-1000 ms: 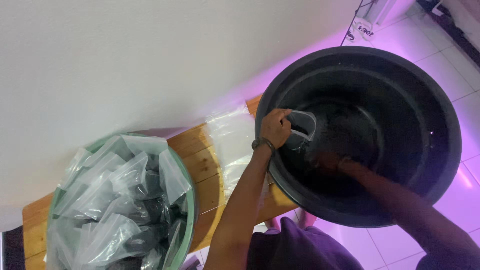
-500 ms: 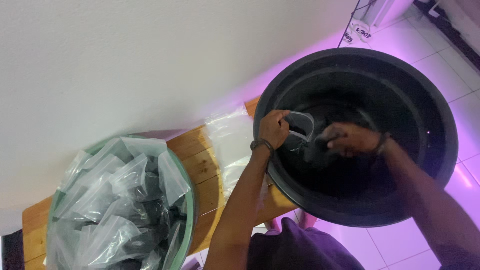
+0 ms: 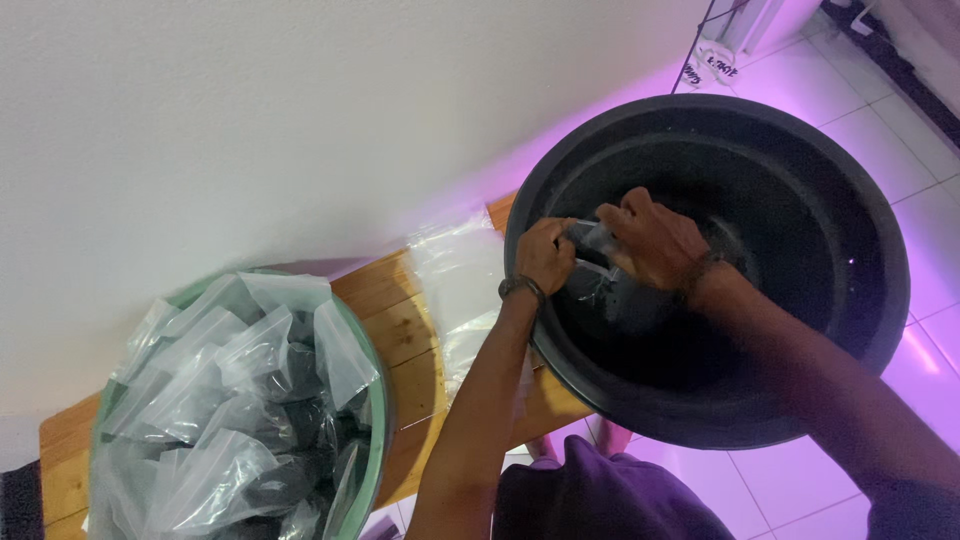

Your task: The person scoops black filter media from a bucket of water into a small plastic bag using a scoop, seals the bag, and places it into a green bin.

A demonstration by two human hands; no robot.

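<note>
- small clear plastic bag (image 3: 592, 243): held between both hands inside the black tub (image 3: 860, 330), above its dark contents; mouth turned toward the right hand
- left hand (image 3: 545, 255): closed on the bag's left edge; wristband on the wrist
- right hand (image 3: 652, 238): fingers pinched at the bag's opening; equally near
- surface: wooden bench (image 3: 400, 320) against a white wall (image 3: 250, 120); flat empty bags (image 3: 455, 270) just beside the tub
- room: green basin (image 3: 382, 400) of filled bags well left; tiled floor (image 3: 930, 210) in purple light

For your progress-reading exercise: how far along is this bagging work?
Done: a green tub heaped with filled clear bags. In hand: the left hand and right hand hold a small clear bag inside the black basin. Left: empty bags lie on the wooden bench.
</note>
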